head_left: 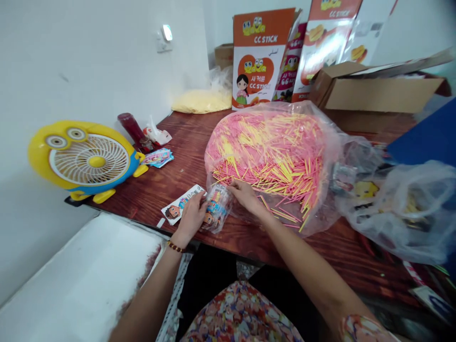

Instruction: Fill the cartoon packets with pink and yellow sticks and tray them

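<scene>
A clear plastic packet (214,209) printed with a cartoon child lies near the table's front edge, with pink and yellow pieces showing near its top. My left hand (192,217), wearing a beaded bracelet, is closed with its fingertips on the packet's left edge. At the packet's upper right, my right hand (246,197) pinches its edge; the exact grip is small and partly hidden. Partly under my left hand is a white printed card (175,210) with a cartoon face. Just beyond my right hand, a large clear bag (322,137) lies open, full of thin pink and yellow sticks (285,173).
A yellow cartoon-shaped fan (96,161) stands at the left, near colourful packets (159,157) and a dark red bottle (133,129). Printed cartons (261,57) and an open cardboard box (381,97) line the back. A filled plastic bag (402,209) sits right.
</scene>
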Available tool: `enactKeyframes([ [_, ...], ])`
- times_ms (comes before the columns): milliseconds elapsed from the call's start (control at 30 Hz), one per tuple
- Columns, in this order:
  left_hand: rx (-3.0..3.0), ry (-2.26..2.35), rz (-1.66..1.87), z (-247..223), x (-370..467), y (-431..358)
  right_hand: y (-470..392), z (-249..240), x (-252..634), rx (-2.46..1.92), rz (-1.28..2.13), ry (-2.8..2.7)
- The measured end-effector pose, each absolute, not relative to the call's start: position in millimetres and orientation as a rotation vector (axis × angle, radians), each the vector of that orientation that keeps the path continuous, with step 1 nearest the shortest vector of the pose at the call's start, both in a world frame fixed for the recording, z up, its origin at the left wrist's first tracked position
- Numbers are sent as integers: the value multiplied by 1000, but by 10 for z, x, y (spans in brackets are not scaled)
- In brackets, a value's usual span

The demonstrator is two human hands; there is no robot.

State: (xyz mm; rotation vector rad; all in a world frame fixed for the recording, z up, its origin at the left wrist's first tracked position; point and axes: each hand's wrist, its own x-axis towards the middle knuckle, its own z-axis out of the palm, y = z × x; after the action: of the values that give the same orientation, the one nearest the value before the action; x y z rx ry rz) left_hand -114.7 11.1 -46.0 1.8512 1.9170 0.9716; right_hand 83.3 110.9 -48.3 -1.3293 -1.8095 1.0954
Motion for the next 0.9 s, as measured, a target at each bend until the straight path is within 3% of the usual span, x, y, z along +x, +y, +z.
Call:
enactKeyframes([
  [167,1912,2110,884,-406,-1379,96,1067,-448,1641,-1470,848,-1901],
  [300,1837,2404,511,-400,-1638,185,941,-359,2352,-1730,637,-2142],
  [433,1840,2396,245,-449,-1745,257,811,-261,2735,-1868,551,-2334],
  [667,1894,2389,296,-457,-1783,287,963,-194,3020,-1908,-215,-2567],
  [900,1726,2280,412,-466,-2008,536,1245,-148,3155,-1848,-447,-2612],
])
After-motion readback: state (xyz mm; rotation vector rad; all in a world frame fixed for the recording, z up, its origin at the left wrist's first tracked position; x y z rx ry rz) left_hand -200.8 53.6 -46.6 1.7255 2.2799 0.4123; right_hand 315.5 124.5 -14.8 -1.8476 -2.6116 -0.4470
